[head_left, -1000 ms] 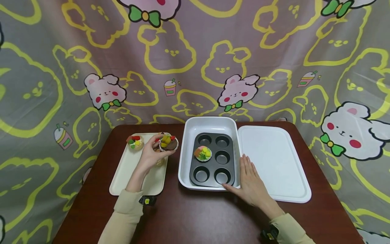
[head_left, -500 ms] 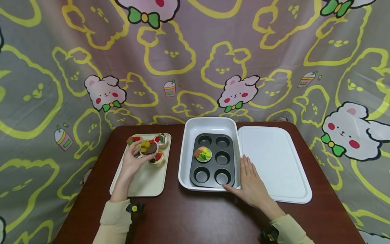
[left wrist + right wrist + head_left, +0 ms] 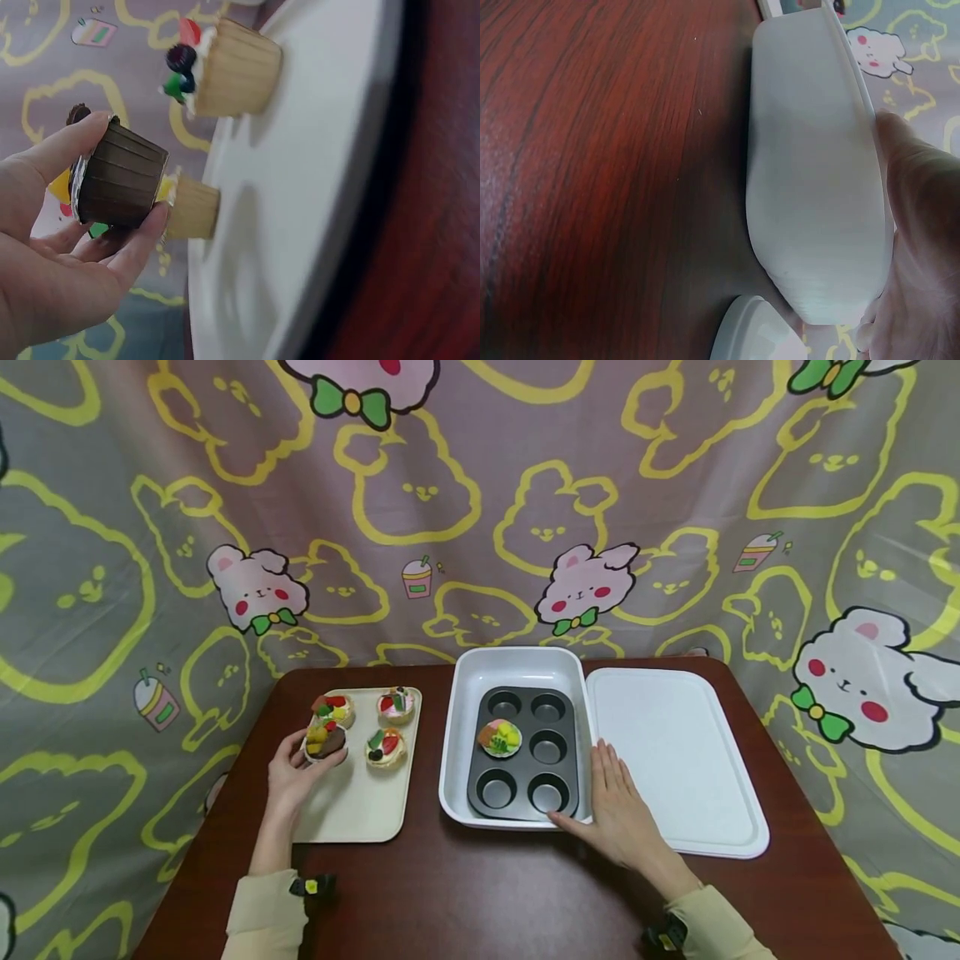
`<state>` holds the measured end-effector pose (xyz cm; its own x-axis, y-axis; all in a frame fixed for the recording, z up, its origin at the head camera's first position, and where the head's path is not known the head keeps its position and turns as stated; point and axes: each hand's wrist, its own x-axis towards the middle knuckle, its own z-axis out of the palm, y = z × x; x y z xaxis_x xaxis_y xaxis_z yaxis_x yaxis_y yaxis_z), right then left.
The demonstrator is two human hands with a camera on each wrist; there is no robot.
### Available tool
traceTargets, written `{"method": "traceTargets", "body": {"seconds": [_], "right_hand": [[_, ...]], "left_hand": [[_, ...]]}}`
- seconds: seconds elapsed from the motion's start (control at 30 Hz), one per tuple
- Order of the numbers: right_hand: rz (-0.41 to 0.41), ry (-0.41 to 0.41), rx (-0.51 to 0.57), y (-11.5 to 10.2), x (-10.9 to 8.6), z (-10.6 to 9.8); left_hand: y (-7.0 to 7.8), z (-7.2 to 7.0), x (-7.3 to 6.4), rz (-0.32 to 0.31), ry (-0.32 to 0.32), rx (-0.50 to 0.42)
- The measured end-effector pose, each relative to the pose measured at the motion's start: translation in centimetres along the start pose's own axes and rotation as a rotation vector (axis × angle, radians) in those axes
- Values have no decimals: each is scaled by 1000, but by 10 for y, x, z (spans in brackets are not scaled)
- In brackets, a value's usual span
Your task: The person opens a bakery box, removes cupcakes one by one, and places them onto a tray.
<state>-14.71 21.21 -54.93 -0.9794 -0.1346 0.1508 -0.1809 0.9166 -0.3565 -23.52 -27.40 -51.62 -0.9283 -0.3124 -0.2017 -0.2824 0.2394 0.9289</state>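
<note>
My left hand (image 3: 291, 781) grips a chocolate cupcake (image 3: 326, 741) over the left side of the cream tray (image 3: 352, 814). In the left wrist view, its dark brown pleated cup (image 3: 120, 180) sits between thumb and fingers, apart from the tray. Three pale-cup cupcakes stand on the tray: one at back left (image 3: 337, 700), one at back right (image 3: 395, 704), one nearer (image 3: 386, 748). My right hand (image 3: 622, 814) lies with straight fingers along the right side of the white bin (image 3: 517, 668), thumb on its front rim. Inside, a fruit-topped cupcake (image 3: 500, 739) fills the left middle cup of the dark muffin pan (image 3: 522, 772).
A flat white lid (image 3: 675, 760) lies right of the bin. All of this rests on a dark brown table (image 3: 480, 893), with a patterned curtain (image 3: 480, 485) hanging right behind it.
My left hand has carried the chocolate cupcake leftward and nearer across the tray, uncovering the two right-hand cupcakes. My right hand has stayed on the bin.
</note>
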Motion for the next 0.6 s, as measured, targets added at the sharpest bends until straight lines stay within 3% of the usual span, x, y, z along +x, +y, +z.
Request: {"method": "traceTargets", "body": {"seconds": [0.27,0.6], "right_hand": [[-4,9,3,1,0,2],[1,2,7,0,-2,2]], "left_hand": [[-23,-2,12,1,56,24],[-39,6,16,95,114,94]]}}
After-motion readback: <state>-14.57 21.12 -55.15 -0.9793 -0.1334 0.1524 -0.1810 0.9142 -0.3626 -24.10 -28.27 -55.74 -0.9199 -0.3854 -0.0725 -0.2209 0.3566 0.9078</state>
